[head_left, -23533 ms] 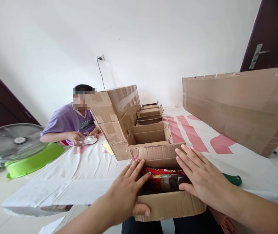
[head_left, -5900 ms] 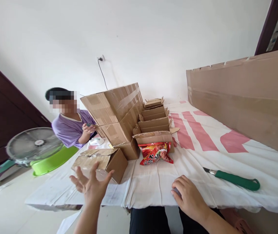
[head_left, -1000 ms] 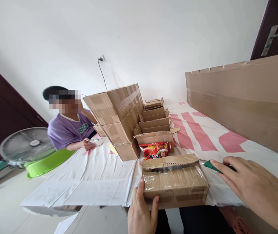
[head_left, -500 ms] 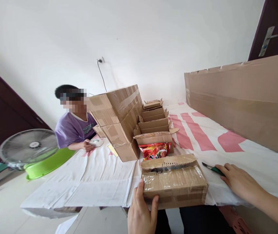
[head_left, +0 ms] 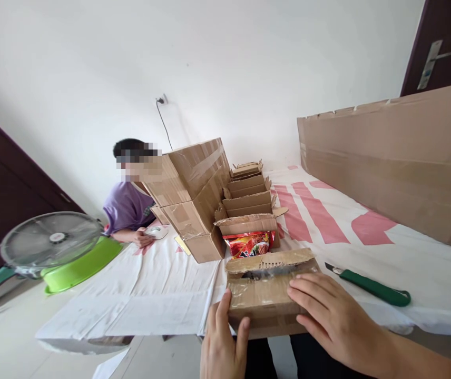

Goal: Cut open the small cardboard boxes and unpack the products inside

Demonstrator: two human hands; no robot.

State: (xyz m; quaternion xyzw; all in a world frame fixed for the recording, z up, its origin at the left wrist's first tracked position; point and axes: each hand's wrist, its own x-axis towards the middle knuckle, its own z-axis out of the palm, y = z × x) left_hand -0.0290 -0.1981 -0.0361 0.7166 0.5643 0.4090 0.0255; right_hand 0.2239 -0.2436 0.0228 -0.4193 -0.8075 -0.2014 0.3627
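A small taped cardboard box (head_left: 263, 292) sits at the near edge of the table, its top seam slit. My left hand (head_left: 223, 347) grips its lower left corner, thumb up the front face. Resting flat on the right half of the box, my right hand (head_left: 330, 318) has its fingers spread. A green-handled knife (head_left: 370, 287) lies loose on the cloth to the right of the box. Behind the box lies a red snack packet (head_left: 249, 243).
A row of open small boxes (head_left: 249, 202) runs back along the table (head_left: 150, 295), beside two stacked taped cartons (head_left: 192, 195). A long cardboard slab (head_left: 391, 158) stands at right. Another person in a purple shirt (head_left: 128, 208) sits at far left. A fan and green basin (head_left: 79, 260) are left.
My right hand has let go of the green knife, left it on the cloth, and moved left onto the box. The left hand has stayed on the box.
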